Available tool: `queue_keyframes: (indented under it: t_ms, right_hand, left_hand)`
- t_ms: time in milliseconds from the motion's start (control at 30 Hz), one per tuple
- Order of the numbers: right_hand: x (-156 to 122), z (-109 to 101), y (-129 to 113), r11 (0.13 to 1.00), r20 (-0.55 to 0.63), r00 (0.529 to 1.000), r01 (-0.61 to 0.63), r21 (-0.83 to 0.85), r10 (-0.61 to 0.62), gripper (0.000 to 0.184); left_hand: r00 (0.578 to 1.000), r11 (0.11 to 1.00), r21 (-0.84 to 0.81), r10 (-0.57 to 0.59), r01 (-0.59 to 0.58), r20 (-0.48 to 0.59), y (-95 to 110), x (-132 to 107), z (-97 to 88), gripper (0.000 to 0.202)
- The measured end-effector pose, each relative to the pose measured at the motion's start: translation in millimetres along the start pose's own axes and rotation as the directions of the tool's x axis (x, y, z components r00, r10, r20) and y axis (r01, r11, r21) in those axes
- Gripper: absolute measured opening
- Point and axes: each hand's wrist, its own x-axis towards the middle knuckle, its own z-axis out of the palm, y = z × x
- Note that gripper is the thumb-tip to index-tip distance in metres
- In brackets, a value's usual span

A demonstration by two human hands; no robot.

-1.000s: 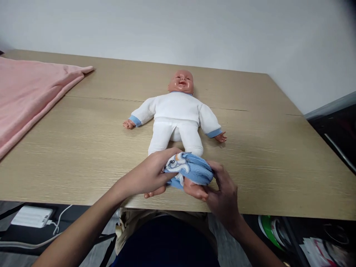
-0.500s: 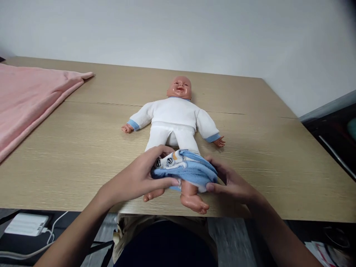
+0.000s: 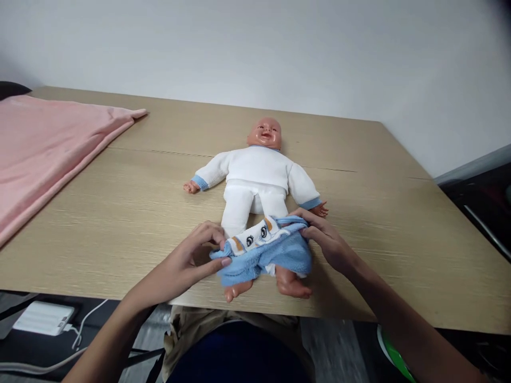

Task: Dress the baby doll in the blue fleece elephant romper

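Note:
A baby doll (image 3: 258, 167) in a white top with blue cuffs lies on its back, head away from me. Blue shorts (image 3: 271, 255) with a white patch showing cartoon eyes surround its lower legs, and both bare feet stick out below. My left hand (image 3: 199, 252) pinches the left end of the waistband between thumb and fingers. At the other end, my right hand (image 3: 325, 234) grips the waistband, its fingertips partly hidden by the cloth. The doll's white legs show above the shorts, up to the hem of the top.
The doll lies on a wooden table (image 3: 139, 213) against a pale wall. A pink cloth (image 3: 56, 154) is spread at the left. Below the table edge are a white power bank (image 3: 43, 318) with a cable and a green round object (image 3: 395, 354).
Both hands have shifted to the waistband's ends, and the shorts are spread wider, with the eye patch now more in view. The view has also shifted slightly.

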Motion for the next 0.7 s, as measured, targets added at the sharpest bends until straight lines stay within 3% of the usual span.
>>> queue_keyframes:
  t_ms: [167,367,567,700]
  right_hand:
    - [2.9,-4.5,-15.1,0.976,0.003,0.999,0.053,-0.213,-0.054,0.023]
    - [16.1,-10.9,-8.4,0.997,0.045,0.998,0.047,-0.067,-0.044,0.029]
    - [34.2,-34.5,-11.6,0.965,0.202,0.978,0.013,-0.26,0.042,0.042]
    - [39.1,-48.9,-18.3,0.966,0.313,0.95,0.066,-0.251,0.016,0.042]
  left_hand:
    - [0.997,0.992,-0.098,-0.083,0.083,0.003,4.7,-0.6,-1.3,0.023]
    - [0.987,0.991,0.009,-0.137,0.137,0.085,11.3,1.1,4.1,0.037]
    - [0.999,0.995,0.095,-0.04,0.036,0.036,16.9,10.9,-6.4,0.025]
    - [0.995,0.985,0.151,-0.093,0.086,0.04,19.6,10.9,-4.3,0.03]
